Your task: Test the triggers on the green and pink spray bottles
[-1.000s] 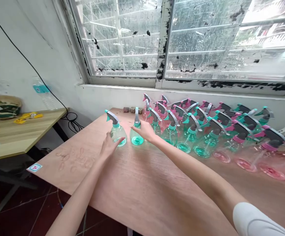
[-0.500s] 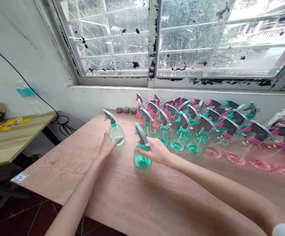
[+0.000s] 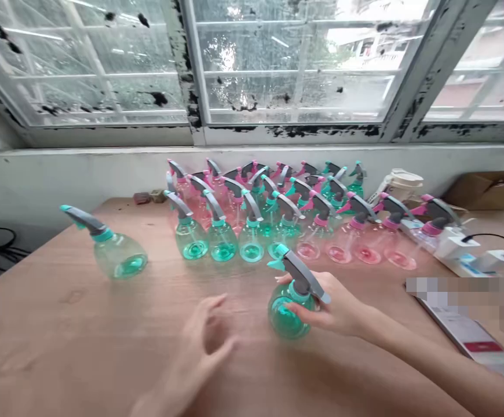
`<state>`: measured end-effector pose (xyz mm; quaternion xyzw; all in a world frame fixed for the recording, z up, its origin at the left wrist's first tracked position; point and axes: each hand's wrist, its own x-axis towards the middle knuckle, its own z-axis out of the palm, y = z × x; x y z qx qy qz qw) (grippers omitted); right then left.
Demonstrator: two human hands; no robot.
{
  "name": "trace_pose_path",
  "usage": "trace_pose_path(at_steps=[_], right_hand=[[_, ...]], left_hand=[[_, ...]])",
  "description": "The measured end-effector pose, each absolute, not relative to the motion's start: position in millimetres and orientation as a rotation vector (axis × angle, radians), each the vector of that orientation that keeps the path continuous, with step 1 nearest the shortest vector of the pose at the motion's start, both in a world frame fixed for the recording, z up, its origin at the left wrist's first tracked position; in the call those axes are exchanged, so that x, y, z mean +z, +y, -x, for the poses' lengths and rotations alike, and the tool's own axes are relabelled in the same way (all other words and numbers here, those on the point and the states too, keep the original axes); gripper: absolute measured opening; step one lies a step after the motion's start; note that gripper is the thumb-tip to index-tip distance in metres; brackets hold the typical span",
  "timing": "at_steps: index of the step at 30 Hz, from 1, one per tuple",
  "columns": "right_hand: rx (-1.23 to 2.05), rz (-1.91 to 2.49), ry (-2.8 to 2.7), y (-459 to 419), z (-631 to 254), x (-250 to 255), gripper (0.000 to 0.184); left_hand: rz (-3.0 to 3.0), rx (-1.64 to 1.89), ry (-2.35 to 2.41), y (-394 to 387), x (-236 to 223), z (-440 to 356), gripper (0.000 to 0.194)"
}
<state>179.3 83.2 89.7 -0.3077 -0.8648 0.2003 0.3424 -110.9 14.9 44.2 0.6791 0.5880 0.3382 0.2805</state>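
Note:
My right hand [image 3: 325,301] is wrapped round a green spray bottle [image 3: 289,315] with a teal and grey trigger head, its thumb across the front of the body. The bottle leans slightly, and I cannot tell whether its base touches the table. To the left of it, my left hand [image 3: 208,336] is blurred but holds nothing, thumb and fingers apart. A paler green spray bottle [image 3: 119,255] stands alone on the wooden table [image 3: 148,330], apart from both hands.
Behind my hands, several green spray bottles [image 3: 223,240] and pink spray bottles [image 3: 367,240] stand in rows under the window. At the right lie a power strip with white plugs [image 3: 456,243], a tablet-like device [image 3: 473,341], a lidded cup [image 3: 402,182] and a cardboard box [image 3: 486,191].
My right hand has brought its green bottle away from the back left, towards me and to the right. My left hand has let go of the paler bottle and moved right. The view has turned right.

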Motion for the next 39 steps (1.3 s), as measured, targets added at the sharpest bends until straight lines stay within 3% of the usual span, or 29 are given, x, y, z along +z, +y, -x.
trace_pose_path(at_steps=[4,7,13,22,28,34,39], right_hand=[[0.556,0.845,-2.281,86,-197,96,0.024],[0.600,0.947,-2.274,90,-210,102,0.025],[0.610,1.066,-2.033,97,-225,103,0.059],[0.778,0.813,-1.834,105,-195,98,0.015],[0.878,0.782,-1.813,119,-194,91,0.013],[0.829,0.736,-1.871,124,-194,92,0.015],[0.813,0.699,-1.890,120,-194,95,0.009]], left_hand=[[-1.972,0.858,1.118,39,35,20,0.094],[-1.875,0.937,1.078,58,33,-15,0.081],[-1.890,0.984,1.195,65,21,-26,0.080],[-2.055,0.965,1.153,65,11,-30,0.088],[-2.377,0.642,1.320,91,21,4,0.100],[-2.414,0.472,1.324,97,31,13,0.079],[-2.401,0.432,1.283,100,36,19,0.075]])
